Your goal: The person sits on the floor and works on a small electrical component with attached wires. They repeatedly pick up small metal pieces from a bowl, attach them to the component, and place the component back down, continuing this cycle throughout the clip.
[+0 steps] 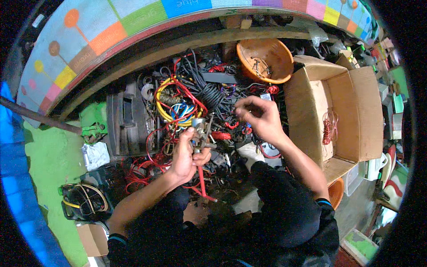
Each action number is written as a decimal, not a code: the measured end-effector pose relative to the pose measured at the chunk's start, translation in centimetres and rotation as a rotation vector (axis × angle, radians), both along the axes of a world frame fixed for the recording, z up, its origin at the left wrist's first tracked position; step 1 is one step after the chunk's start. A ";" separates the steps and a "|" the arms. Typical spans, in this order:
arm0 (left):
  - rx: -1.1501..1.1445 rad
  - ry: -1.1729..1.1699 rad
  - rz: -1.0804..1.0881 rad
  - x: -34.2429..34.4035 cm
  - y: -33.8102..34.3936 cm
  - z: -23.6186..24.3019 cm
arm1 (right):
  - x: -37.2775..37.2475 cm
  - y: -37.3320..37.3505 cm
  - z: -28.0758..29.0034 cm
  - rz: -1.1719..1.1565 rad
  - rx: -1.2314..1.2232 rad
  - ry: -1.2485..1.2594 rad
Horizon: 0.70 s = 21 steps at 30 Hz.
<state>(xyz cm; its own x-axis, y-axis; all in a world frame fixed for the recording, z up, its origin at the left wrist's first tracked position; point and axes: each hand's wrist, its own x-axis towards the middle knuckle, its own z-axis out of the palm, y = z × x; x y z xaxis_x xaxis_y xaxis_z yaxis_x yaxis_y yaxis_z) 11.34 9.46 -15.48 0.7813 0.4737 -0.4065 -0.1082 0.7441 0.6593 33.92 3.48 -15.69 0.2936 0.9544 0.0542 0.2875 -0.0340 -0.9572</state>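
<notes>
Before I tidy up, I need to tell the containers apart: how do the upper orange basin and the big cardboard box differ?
The orange basin is round; the cardboard box is angular, with flaps spread. The basin holds loose thin pieces; the box, a reddish wire bundle. The basin looks smaller than the box. Both are open-topped.

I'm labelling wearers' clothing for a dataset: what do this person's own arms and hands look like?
The left hand and right hand wear no gloves, and no watch or bracelet shows. The black left sleeve and right sleeve leave the forearms bare; each has a thin bright blue band near its edge.
</notes>
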 end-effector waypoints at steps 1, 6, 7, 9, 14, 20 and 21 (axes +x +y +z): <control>-0.012 0.024 0.005 -0.1 -0.1 0.0 | -1.2 -0.1 1.9 0.086 0.073 -0.050; 0.015 0.089 -0.022 0.2 -0.3 1.3 | -3.2 0.1 4.1 0.319 0.281 -0.119; 0.012 0.094 -0.029 0.4 -0.3 1.5 | -3.4 0.1 4.2 0.298 0.224 -0.076; 0.034 0.099 -0.017 0.2 -0.4 0.7 | -3.8 -0.1 4.3 0.253 0.109 0.017; 0.041 0.063 -0.049 0.0 -0.3 0.9 | -3.7 0.6 3.2 0.338 0.251 -0.110; 0.118 0.132 -0.024 -0.3 -0.5 0.1 | -3.8 0.2 3.3 0.297 0.243 -0.099; 0.117 0.162 -0.017 -0.1 -0.6 0.5 | -3.8 0.2 3.5 0.293 0.234 -0.093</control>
